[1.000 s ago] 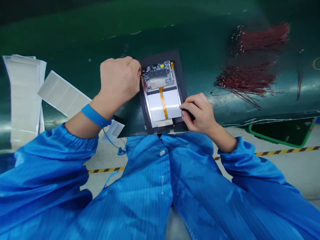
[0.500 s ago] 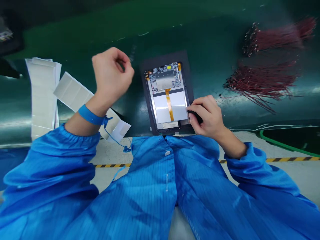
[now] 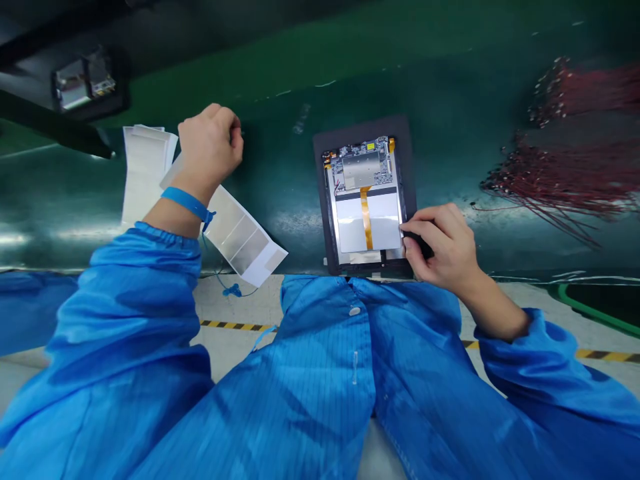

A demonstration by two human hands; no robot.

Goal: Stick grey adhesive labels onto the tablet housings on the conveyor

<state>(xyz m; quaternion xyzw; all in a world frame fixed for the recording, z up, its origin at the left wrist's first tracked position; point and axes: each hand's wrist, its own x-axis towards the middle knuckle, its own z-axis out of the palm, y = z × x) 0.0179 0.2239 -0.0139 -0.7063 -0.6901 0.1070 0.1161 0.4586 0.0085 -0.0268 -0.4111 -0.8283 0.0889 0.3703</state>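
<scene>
An opened tablet (image 3: 366,200) lies on a dark mat (image 3: 407,143) on the green bench, showing a circuit board, a silver shield, a white battery and an orange flex strip. My right hand (image 3: 440,243) rests at its lower right edge, fingers closed on a small black tool. My left hand (image 3: 210,143) is curled over the white sticker strips (image 3: 240,237) at the left, fingers pinched together; what they hold, if anything, is too small to make out. A blue wrist strap (image 3: 186,200) with a cord circles my left wrist.
Bundles of dark red wires (image 3: 560,173) lie at the right. More white strips (image 3: 143,173) are stacked at the left. A dark tray with another board (image 3: 85,83) sits at the far left on the conveyor. The floor below carries yellow-black tape (image 3: 235,326).
My left hand left the tablet's top left corner and moved left, over the white strips. The view shifted left. My right hand stayed at the tablet's lower right edge.
</scene>
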